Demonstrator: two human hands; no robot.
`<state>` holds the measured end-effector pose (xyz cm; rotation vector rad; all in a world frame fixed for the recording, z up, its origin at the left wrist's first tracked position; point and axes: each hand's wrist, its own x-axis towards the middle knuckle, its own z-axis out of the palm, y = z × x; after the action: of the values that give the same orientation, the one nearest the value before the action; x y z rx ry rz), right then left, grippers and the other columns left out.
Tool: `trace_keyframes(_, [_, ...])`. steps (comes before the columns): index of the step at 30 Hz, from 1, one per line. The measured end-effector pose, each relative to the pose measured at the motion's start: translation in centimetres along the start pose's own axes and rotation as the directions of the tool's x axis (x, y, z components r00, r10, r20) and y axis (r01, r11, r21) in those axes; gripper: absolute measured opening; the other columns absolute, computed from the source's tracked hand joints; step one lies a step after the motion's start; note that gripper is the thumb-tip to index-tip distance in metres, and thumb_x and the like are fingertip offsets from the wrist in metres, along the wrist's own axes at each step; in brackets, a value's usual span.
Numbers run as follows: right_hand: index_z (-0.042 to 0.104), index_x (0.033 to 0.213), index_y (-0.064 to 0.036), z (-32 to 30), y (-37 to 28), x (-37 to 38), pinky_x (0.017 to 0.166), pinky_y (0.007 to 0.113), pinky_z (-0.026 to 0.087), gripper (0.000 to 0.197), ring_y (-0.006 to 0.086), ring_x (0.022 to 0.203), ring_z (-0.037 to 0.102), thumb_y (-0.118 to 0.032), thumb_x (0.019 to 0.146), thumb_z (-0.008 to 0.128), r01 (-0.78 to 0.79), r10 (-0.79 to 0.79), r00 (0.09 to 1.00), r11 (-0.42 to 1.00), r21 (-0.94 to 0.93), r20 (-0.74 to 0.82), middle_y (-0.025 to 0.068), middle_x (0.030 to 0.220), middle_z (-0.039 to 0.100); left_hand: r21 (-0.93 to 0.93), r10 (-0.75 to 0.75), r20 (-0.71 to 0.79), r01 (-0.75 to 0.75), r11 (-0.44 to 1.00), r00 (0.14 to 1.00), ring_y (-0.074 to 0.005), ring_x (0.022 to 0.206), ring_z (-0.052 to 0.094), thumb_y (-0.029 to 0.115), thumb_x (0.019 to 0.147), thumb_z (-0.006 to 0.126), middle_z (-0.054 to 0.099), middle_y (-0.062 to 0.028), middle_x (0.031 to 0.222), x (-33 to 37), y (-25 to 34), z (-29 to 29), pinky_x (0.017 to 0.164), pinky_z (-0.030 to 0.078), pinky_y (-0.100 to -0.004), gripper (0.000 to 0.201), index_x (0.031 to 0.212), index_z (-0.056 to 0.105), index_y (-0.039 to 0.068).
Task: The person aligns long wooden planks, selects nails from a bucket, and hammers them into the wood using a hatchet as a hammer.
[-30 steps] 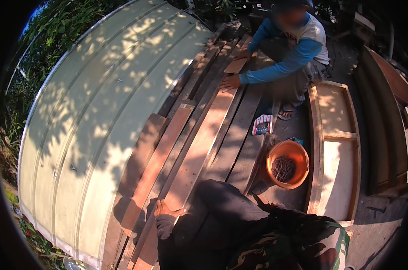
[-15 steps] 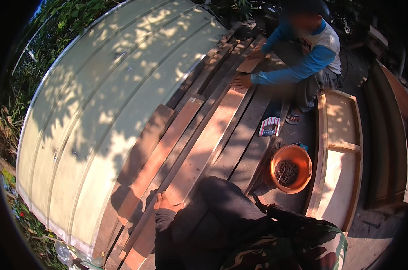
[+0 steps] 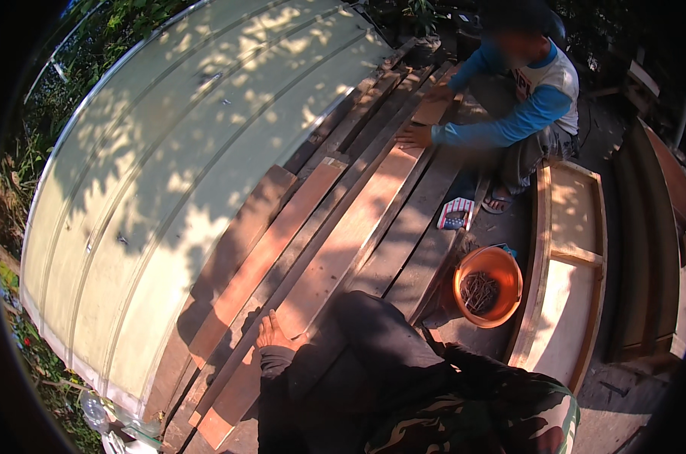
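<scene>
My left hand (image 3: 277, 334) lies with its fingers stretched out on a long reddish-brown wooden plank (image 3: 318, 270), near my knee. The plank runs away from me across several darker boards (image 3: 426, 185). At its far end a co-worker's hand (image 3: 413, 137) presses on the wood. Just beyond that hand lies a short brown wood piece (image 3: 431, 110), with the co-worker's other hand beside it. My right hand is hidden; only a dark sleeve shows beside my camouflage-patterned clothing.
To the right stand an orange bucket (image 3: 468, 281) holding thin brown sticks or nails and a framed wooden panel (image 3: 541, 265). A red-and-white box (image 3: 457, 206) sits near the co-worker's foot. A large pale ribbed panel (image 3: 154, 189) fills the left side, with more planks (image 3: 267, 261) alongside.
The view has shifted slightly. My left hand stays on the plank, its fingers now a little straighter. The co-worker's hands keep their place at the far end.
</scene>
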<state>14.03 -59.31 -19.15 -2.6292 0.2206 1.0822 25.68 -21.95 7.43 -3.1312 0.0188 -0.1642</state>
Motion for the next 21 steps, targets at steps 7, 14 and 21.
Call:
trace_keyframes(7, [0.064,0.101,-0.0060,0.1,-0.1,0.0,0.073,0.044,0.051,0.038,0.0338,0.083,0.065,-0.040,0.084,0.055,0.001,-0.001,1.000,1.000,0.002,0.003,0.0191,0.088,0.067,-0.024,0.009,-0.038,-0.010,1.000,0.999,-0.0425,0.107,0.052,0.055,0.055,0.076,0.048,-0.0276,0.119,-0.1,-0.1,0.2,0.086,0.046,-0.0492,0.104,0.133,0.038,-0.004])
trace_keyframes(14, [0.064,0.100,-0.0060,0.0,0.4,0.1,0.073,0.044,0.051,0.038,0.0335,0.083,0.066,-0.039,0.084,0.056,-0.014,0.014,1.000,1.000,-0.003,0.009,0.0189,0.088,0.067,-0.046,0.021,-0.048,-0.024,0.999,0.999,-0.0416,0.104,0.052,0.053,0.054,0.077,0.049,-0.0269,0.116,0.2,0.5,0.2,0.083,0.046,-0.0489,0.103,0.131,0.039,-0.004])
trace_keyframes(21, [0.064,0.100,-0.0061,0.2,0.6,0.1,0.073,0.043,0.051,0.038,0.0332,0.084,0.066,-0.039,0.084,0.056,-0.009,0.009,1.000,1.000,-0.019,0.016,0.0188,0.088,0.067,-0.027,0.024,-0.085,-0.026,0.999,0.996,-0.0366,0.101,0.052,0.054,0.052,0.077,0.051,-0.0208,0.112,0.0,0.1,0.4,0.078,0.048,-0.0469,0.103,0.130,0.040,-0.004])
